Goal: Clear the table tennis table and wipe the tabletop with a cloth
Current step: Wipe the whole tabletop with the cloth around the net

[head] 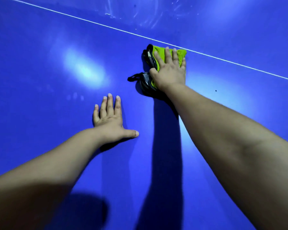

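A folded lime-green cloth [158, 51] with black edging lies on the blue table tennis tabletop [48, 72], just below the thin white centre line [93, 22]. My right hand [169, 70] presses flat on the cloth with straight fingers spread over it. A black loop of the cloth sticks out to the left of that hand. My left hand [110, 118] rests flat on the bare tabletop, lower and to the left, fingers straight and thumb stretched to the right.
Pale smears and streaks [149, 15] mark the tabletop beyond the white line. A small dark speck [215, 90] sits right of the cloth. Bright light glare lies on the surface left of the cloth. My arms cast dark shadows near the bottom.
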`<state>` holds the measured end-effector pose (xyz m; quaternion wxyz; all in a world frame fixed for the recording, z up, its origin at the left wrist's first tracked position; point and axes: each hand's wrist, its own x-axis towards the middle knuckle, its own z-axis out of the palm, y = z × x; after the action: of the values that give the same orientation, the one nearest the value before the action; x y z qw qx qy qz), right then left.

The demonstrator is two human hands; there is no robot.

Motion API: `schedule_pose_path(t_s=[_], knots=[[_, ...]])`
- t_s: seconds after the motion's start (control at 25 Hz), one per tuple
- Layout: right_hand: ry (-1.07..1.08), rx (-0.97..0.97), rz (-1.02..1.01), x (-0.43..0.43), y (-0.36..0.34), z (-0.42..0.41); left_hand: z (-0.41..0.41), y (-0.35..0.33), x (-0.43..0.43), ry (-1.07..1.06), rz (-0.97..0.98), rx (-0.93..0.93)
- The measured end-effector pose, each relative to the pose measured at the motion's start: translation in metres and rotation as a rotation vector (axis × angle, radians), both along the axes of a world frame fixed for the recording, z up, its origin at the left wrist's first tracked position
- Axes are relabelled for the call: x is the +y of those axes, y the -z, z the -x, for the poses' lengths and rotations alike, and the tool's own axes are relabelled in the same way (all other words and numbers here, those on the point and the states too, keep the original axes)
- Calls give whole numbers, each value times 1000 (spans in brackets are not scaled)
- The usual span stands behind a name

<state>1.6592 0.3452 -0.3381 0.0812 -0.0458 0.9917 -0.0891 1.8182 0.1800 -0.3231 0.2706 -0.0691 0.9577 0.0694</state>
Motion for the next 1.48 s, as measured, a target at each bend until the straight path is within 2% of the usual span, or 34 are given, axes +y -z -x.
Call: schedule_pose_path(t_s=[0.12, 0.32, 0.4, 0.8, 1.08, 1.24, 1.36, 1.48], knots=[[19, 15, -11, 6, -3, -72, -8, -1, 0, -17, -58, 63], [51, -3, -29, 8, -7, -189, -42, 0, -1, 5, -109, 327], [66, -19, -46, 6, -8, -237, -74, -3, 1, -25, -119, 378], [160, -36, -76, -24, -13, -462, -247, -18, -20, -18, -193, 336], [204, -22, -84, -36, -17, -585, -301, -21, -17, 47, -212, 278], [224, -56, -93, -36, -19, -584, -290, -27, -5, 85, -246, 270], [323, -3, -110, -25, -16, -521, -264, -30, 4, 102, -253, 286], [332, -92, -115, -2, -17, -436, -226, -28, 19, 89, -261, 293]])
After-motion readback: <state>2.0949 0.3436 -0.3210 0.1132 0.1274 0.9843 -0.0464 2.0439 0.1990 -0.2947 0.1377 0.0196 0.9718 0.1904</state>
